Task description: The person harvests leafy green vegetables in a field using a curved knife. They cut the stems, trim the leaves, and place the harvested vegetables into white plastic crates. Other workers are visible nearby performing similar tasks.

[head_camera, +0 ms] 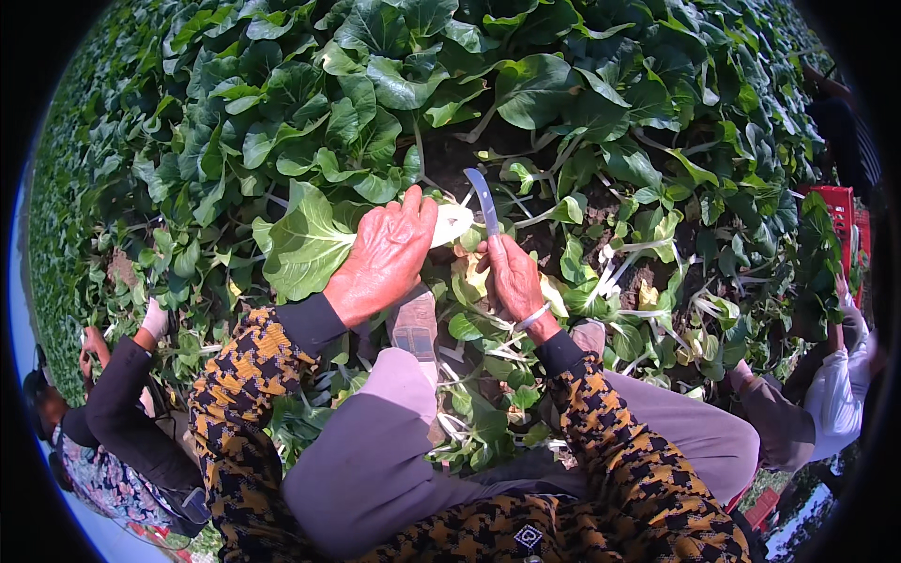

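Observation:
My left hand (387, 253) is closed around a head of leafy greens that looks like bok choy (306, 243). Its green leaves spread out to the left, and the pale cut base (452, 224) sticks out past my fingers on the right. In my right hand (515, 278) is a knife by its handle, the slightly curved metal blade (483, 200) pointing up and away from me. A small gap separates the blade from the pale base. My fingers hide most of the handle. Trimmed yellowing leaves (473, 274) lie on the ground below the hands.
Dense standing greens (394, 84) fill the field ahead. Cut leaves and stalks (633, 310) litter the soil at the right. One person (120, 422) crouches at the left, another (830, 394) at the right. A red plastic crate (838, 211) stands at the far right. My shoe (414, 327) rests between the plants.

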Motion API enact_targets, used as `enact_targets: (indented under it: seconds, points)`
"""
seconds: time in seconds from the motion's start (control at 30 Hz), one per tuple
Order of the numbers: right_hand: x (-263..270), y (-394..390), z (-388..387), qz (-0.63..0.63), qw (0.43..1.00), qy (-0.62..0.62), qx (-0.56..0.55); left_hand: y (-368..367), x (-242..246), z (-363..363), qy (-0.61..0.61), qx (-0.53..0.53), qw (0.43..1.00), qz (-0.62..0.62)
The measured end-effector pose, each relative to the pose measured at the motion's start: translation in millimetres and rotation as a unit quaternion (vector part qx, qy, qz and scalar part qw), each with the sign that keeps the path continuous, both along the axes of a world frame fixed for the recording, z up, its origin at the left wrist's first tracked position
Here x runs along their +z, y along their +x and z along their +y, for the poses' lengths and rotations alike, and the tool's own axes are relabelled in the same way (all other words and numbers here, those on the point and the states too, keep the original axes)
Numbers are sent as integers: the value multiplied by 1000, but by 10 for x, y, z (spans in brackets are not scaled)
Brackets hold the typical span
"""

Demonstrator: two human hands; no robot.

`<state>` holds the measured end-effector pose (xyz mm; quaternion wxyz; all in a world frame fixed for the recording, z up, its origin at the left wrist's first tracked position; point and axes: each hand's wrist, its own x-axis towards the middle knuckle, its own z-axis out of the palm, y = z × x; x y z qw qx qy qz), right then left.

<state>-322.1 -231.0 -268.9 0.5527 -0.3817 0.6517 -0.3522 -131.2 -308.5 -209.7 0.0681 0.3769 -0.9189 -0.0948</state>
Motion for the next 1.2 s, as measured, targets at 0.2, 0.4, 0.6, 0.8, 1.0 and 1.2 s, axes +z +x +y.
enact_targets:
  seconds: [0.2, 0.4, 0.6, 0.8, 1.0, 1.2]
  points:
    - [-378, 110, -542, 293, 938, -142, 118, 152, -27, -133, 33, -4, 991, -129]
    - [-620, 235, -855, 385, 895, -65, 218, 70, 347, 259, 16, -81, 987, -135]
    - [-330, -151, -290, 340, 782, -165, 496, 25, 344, -57, 3, -77, 994, -73]
    - [-87, -83, -599, 365, 849, -139, 356, 519, -24, -510, -121, -19, 967, -225]
    - [-505, 647, -886, 282, 919, -130, 242, 869, -217, -494, -118, 27, 956, -268]
    - [-743, 1042, -893, 260, 931, -69, 246, 1062, -180, -417, -253, -23, 950, -180]
